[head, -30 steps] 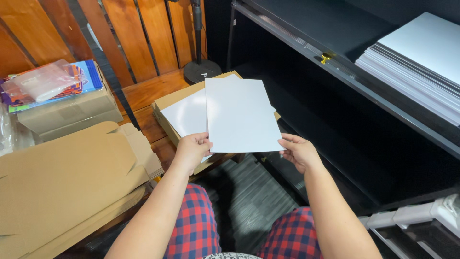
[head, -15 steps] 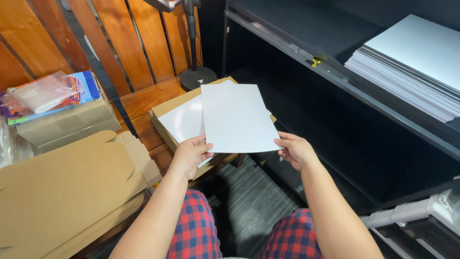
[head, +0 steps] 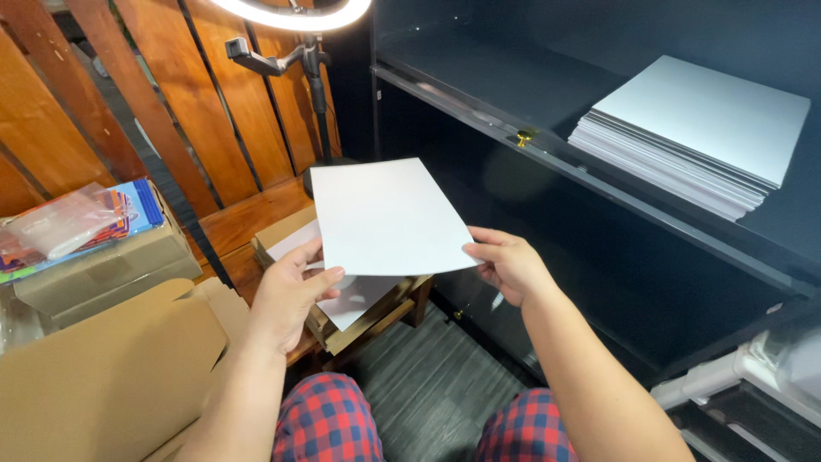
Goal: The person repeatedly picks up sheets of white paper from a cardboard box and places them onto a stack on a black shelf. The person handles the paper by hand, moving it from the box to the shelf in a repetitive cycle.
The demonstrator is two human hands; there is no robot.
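Observation:
I hold a white sheet point(head: 385, 216) level in the air with both hands. My left hand point(head: 289, 297) grips its near left corner and my right hand point(head: 506, 263) pinches its near right corner. Under the sheet, more white sheets point(head: 363, 295) lie on an open brown box point(head: 282, 229) that rests on a low wooden stool point(head: 395, 306). A thick stack of the same white sheets point(head: 693, 133) lies on the dark cabinet shelf point(head: 513, 81) at the upper right.
Flat brown cardboard point(head: 111, 376) lies at the lower left. A cardboard box point(head: 94, 269) behind it carries bagged colourful items point(head: 73, 224). A ring light on a stand point(head: 299, 34) rises before the wooden slat wall. White plastic frame point(head: 727, 376) sits at the lower right.
Both hands have lifted the sheet up and away from the box pile, tilting it flatter. My head has turned up, showing more of the shelf and the ring light.

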